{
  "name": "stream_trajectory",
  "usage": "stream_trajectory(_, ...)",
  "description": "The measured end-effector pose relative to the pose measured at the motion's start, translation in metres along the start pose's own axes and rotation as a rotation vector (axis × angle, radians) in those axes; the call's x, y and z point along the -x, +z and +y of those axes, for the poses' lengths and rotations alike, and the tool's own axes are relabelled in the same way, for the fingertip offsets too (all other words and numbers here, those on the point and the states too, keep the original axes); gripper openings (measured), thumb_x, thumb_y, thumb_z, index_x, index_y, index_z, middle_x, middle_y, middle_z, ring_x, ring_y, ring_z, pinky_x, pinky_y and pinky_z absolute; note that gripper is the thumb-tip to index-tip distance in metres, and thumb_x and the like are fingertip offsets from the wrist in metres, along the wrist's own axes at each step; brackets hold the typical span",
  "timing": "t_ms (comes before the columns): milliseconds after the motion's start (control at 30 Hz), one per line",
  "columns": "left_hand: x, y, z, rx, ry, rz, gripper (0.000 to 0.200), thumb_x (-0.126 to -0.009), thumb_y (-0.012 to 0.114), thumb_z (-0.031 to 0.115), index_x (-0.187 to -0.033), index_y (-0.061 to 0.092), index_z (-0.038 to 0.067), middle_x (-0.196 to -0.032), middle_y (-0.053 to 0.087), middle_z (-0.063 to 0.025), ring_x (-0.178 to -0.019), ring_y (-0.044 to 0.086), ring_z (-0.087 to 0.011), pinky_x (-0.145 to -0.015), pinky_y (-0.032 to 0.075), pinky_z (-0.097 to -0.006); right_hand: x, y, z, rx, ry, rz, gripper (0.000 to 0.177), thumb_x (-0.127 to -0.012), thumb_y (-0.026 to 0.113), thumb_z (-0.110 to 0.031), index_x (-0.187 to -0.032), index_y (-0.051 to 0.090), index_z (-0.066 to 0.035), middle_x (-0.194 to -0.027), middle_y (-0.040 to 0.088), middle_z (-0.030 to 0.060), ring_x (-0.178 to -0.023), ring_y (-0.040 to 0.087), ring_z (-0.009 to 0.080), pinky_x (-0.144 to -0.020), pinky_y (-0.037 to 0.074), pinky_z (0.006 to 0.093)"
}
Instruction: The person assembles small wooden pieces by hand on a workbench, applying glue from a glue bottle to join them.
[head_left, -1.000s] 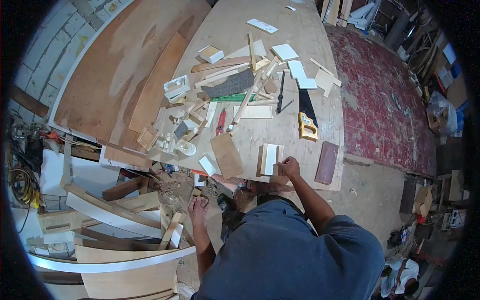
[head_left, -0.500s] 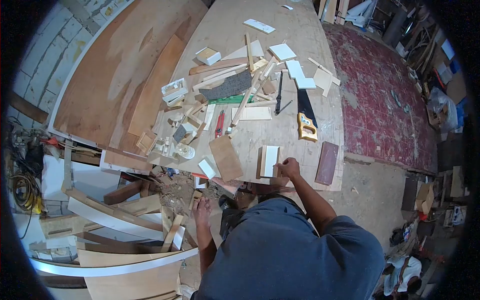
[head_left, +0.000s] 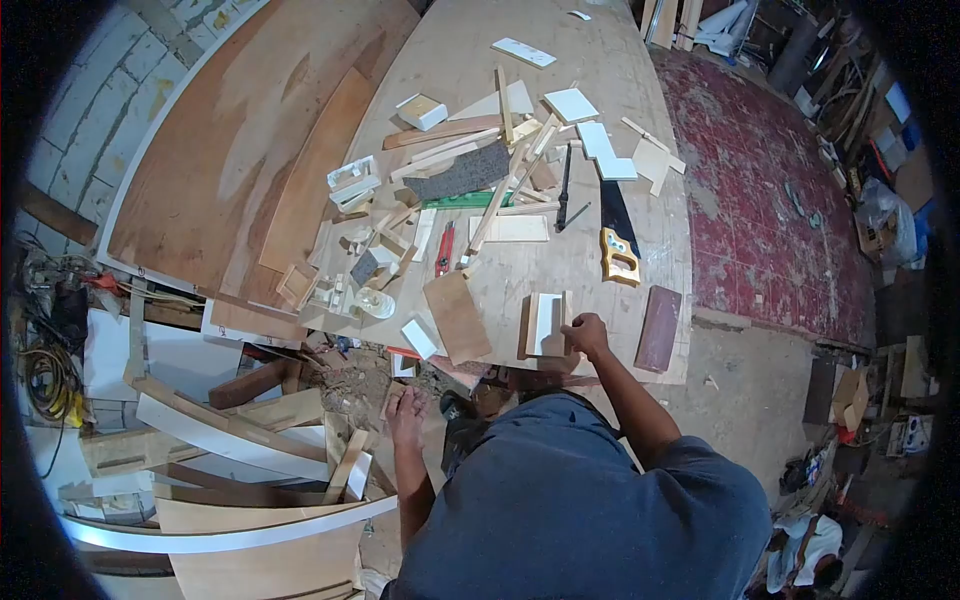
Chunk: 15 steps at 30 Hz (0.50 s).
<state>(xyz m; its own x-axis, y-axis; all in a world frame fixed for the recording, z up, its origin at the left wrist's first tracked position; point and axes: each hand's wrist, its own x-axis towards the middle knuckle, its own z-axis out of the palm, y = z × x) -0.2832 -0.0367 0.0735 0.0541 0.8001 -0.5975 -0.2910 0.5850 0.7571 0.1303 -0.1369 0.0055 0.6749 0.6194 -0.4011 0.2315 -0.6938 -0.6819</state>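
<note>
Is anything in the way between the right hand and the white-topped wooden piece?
Nothing visible: the right hand is close against the right side of the white-topped wooden piece. The reddish-brown block lies farther right, not between them.

At your right hand (head_left: 586,334), you have a wood piece (head_left: 546,325) striped white between tan sides. Right of that hand, the slab (head_left: 658,328) is dull maroon; beyond the hand, your saw (head_left: 617,218) pairs a yellow handle (head_left: 612,241) with a black blade (head_left: 614,203). Farther ahead, you see a speckled grey scrap (head_left: 458,172) and a green strip (head_left: 465,201).
</note>
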Motion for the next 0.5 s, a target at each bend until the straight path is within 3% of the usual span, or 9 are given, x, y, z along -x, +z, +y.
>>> stream_trajectory(100, 0.009, 0.013, 0.005, -0.104, 0.036, -0.027, 0.023, -0.094, 0.059, 0.023, -0.111, 0.055, 0.008, -0.098, 0.060, -0.0058, -0.094, 0.063, -0.0223, -0.078, 0.053, -0.0391, 0.013, -0.011, -0.029, -0.077, -0.069, -0.024, 0.029, -0.073, 0.079, -0.022, -0.075, 0.063, 0.002, -0.067, 0.063, 0.0102, -0.055, 0.061, 0.0140, -0.045, 0.049, 0.0286)
stream_trajectory(167, 0.013, 0.030, 0.011, -0.191, 0.011, -0.072, 0.026, -0.094, 0.059, 0.026, -0.110, 0.056, 0.005, -0.101, 0.059, -0.0064, -0.095, 0.062, -0.0211, -0.078, 0.053, -0.0369, 0.017, -0.008, -0.045, -0.272, -0.089, -0.118, 0.033, -0.070, 0.080, -0.029, -0.075, 0.061, -0.002, -0.067, 0.063, 0.0075, -0.059, 0.059, 0.0192, -0.059, 0.050, 0.0348)
stream_trajectory(200, 0.016, 0.041, 0.015, -0.186, 0.015, -0.069, 0.026, -0.094, 0.059, 0.026, -0.110, 0.056, 0.005, -0.101, 0.059, -0.0064, -0.095, 0.062, -0.0211, -0.078, 0.053, -0.0369, 0.032, -0.020, -0.076, -0.369, -0.068, -0.255, 0.031, -0.071, 0.081, -0.025, -0.076, 0.059, -0.004, -0.065, 0.058, 0.0034, -0.058, 0.057, 0.0144, -0.054, 0.046, 0.0319)
stream_trajectory(233, 0.021, 0.054, 0.021, -0.205, 0.011, -0.194, 0.028, -0.094, 0.059, 0.025, -0.113, 0.056, 0.003, -0.102, 0.061, -0.0073, -0.096, 0.063, -0.0207, -0.080, 0.053, -0.0354, 0.034, -0.010, -0.085, -0.392, -0.145, -0.273, 0.032, -0.072, 0.082, -0.024, -0.074, 0.056, -0.005, -0.065, 0.055, 0.0030, -0.058, 0.055, 0.0118, -0.051, 0.043, 0.0291)
stream_trajectory(300, 0.032, 0.084, 0.031, -0.264, 0.034, -0.347, 0.030, -0.095, 0.058, 0.022, -0.116, 0.056, 0.001, -0.106, 0.063, -0.0085, -0.099, 0.063, -0.0191, -0.081, 0.053, -0.0327, 0.040, 0.011, -0.108, -0.314, -0.429, -0.247, 0.034, -0.072, 0.082, -0.025, -0.074, 0.054, -0.005, -0.064, 0.054, 0.0027, -0.060, 0.053, 0.0104, -0.051, 0.043, 0.0299)
stream_trajectory(400, 0.049, 0.130, 0.053, -0.274, 0.078, -0.366, 0.026, -0.096, 0.057, 0.020, -0.113, 0.058, 0.001, -0.104, 0.063, -0.0072, -0.097, 0.063, -0.0157, -0.079, 0.054, -0.0300, 0.084, 0.010, -0.186, -0.284, -0.532, -0.393, 0.039, -0.074, 0.082, -0.021, -0.074, 0.046, -0.006, -0.064, 0.052, 0.0015, -0.060, 0.050, 0.0091, -0.055, 0.043, 0.0282)
stream_trajectory(500, 0.041, 0.130, 0.061, -0.212, 0.145, -0.356, 0.020, -0.097, 0.056, 0.019, -0.107, 0.060, 0.002, -0.097, 0.063, -0.0033, -0.089, 0.062, -0.0113, -0.075, 0.052, -0.0270, 0.104, 0.033, -0.232, -0.085, -0.756, -0.425, 0.034, -0.067, 0.078, -0.018, -0.079, 0.050, -0.003, -0.066, 0.054, 0.0103, -0.063, 0.058, 0.0183, -0.058, 0.046, 0.0350)
